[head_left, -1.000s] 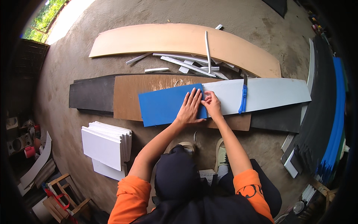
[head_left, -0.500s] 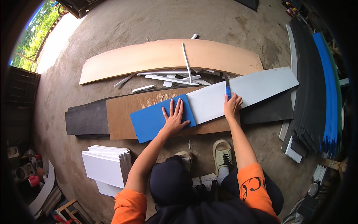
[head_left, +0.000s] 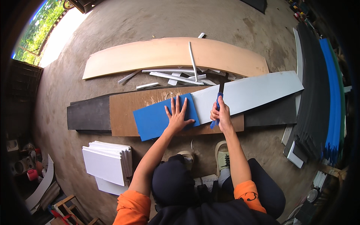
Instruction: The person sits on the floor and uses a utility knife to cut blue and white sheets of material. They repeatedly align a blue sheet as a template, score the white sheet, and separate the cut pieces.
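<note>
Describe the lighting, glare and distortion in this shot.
Head view: soft daylight, blown out at the doorway upper left; fisheye bends the tan board and darkens the corners; left hand on the blue sheet and right hand look sharp.

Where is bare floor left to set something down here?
Bare concrete lies beyond the tan board and between the white panel stack and black board. Crowded: white strips, right-side sheets, clutter at lower left.

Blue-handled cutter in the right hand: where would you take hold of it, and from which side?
Probably by the blue handle, from the near side, as the right hand does now. The cutter stands tilted on the grey panel, its dark blade end pointing away, so the handle's lower length is the safe, reachable part. The left hand presses flat on the blue sheet.
</note>
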Tool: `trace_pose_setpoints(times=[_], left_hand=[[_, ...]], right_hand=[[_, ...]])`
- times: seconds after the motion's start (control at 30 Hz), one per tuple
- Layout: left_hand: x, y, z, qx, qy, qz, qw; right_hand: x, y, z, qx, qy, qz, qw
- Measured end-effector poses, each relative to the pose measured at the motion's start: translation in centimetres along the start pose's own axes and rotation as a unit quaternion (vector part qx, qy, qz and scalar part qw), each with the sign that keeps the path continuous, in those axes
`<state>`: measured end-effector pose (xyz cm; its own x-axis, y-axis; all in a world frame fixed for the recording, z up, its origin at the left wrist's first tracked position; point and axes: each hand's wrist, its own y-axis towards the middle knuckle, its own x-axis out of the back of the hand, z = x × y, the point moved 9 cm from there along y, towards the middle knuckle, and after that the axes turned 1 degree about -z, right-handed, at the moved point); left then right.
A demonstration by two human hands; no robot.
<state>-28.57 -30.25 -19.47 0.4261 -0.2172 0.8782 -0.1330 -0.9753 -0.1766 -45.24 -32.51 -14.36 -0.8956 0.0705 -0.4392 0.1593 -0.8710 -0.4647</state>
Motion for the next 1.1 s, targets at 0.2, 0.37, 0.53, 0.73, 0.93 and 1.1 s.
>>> trace_pose_setpoints(times=[0.2, 0.37, 0.53, 0.73, 0.93, 1.1], left_hand=[[0.3, 0.1, 0.2, 0.013, -0.020, 0.009, 1.000], [0.5, 0.2, -0.6, 0.003, -0.036, -0.012, 0.999], [0.5, 0.0, 0.5, 0.017, -0.039, -0.014, 0.999], [0.6, 0.2, 0.0, 0.015, -0.048, -0.021, 0.999], [1.0, 0.0, 0.2, 0.015, -0.054, -0.028, 0.998], [1.0, 0.0, 0.2, 0.016, -0.056, -0.027, 0.998]], right_hand=[[-1.8, -0.3, 0.9, 0.016, -0.060, 0.045, 0.997], [-1.3, 0.9, 0.3, 0.232, -0.395, 0.043, 0.888], [-2.8, 3.1, -4.0, 0.075, -0.645, -0.003, 0.761], [-5.4, 5.4, -4.1, 0.092, -0.756, -0.034, 0.647], [-5.5, 5.8, -4.0, 0.092, -0.775, -0.051, 0.623], [-6.0, 6.5, -4.6, 0.071, -0.762, -0.034, 0.642]])
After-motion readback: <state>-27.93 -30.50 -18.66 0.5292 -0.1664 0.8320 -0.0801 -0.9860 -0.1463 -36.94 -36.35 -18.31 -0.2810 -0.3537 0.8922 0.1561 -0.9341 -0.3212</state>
